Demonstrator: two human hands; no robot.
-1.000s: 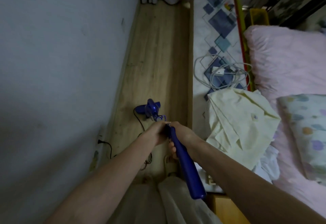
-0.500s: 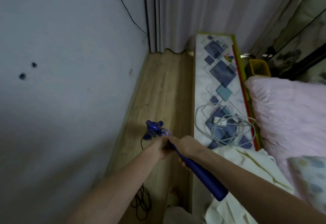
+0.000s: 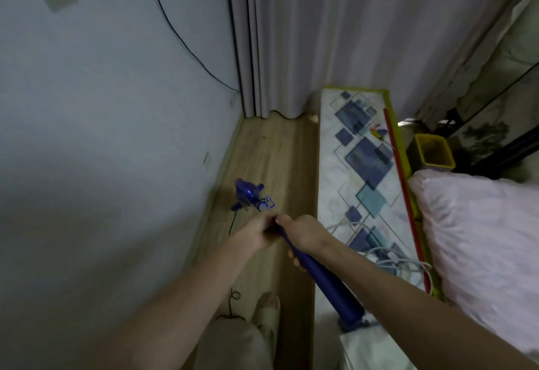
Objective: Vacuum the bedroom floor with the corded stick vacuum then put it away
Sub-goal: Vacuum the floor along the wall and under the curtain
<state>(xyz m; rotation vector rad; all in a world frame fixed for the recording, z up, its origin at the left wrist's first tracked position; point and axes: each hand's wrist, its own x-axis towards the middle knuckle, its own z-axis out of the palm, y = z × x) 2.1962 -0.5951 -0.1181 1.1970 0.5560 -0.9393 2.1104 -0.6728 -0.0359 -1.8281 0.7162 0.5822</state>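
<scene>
The blue stick vacuum (image 3: 323,279) slants from lower right up to its blue body (image 3: 246,196), which hangs over the narrow wooden floor strip (image 3: 271,151) beside the wall. My left hand (image 3: 256,234) grips the tube just below the body. My right hand (image 3: 302,235) is wrapped round the tube right behind it, the two hands touching. The vacuum's black cord (image 3: 233,223) drops from the body toward the floor and loops near my foot (image 3: 267,310).
A grey-blue wall (image 3: 102,136) closes the left side and a curtain (image 3: 320,34) the far end. A patterned mat (image 3: 364,165) with coiled white cables (image 3: 390,258) lies to the right, then a pink duvet (image 3: 481,238). A yellow bin (image 3: 434,152) stands behind.
The view has tilted up, showing more curtain and wall. The vacuum body has swung further out along the floor strip; both hands keep their hold on the tube.
</scene>
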